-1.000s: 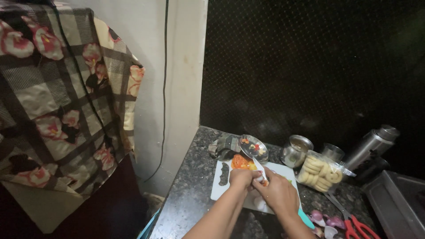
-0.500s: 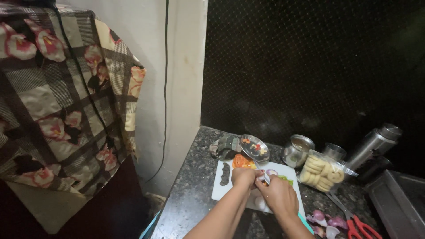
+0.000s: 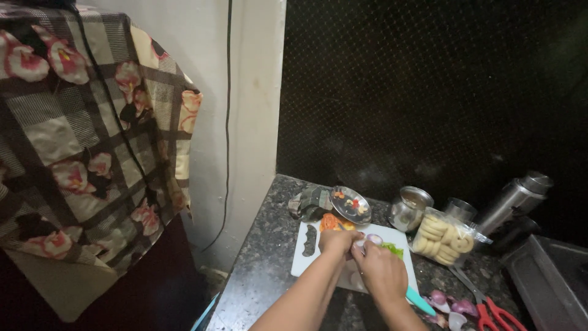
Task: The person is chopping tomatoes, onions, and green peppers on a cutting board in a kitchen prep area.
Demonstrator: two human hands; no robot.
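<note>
Head view — both hands meet over the white cutting board point(image 3: 306, 260), right hand point(image 3: 383, 273) closed on a teal-handled knife point(image 3: 419, 301), left hand point(image 3: 337, 242) curled on an onion piece point(image 3: 372, 239).

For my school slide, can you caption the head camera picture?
Two hands, left hand and right hand, work together over a white cutting board on a dark counter.

Knife blade under right hand point(image 3: 383, 270); sink point(image 3: 551, 282) cut off.

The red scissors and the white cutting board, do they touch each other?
Apart. The head view shows the red scissors lying right of the white cutting board, with dark granite counter between them.
</note>
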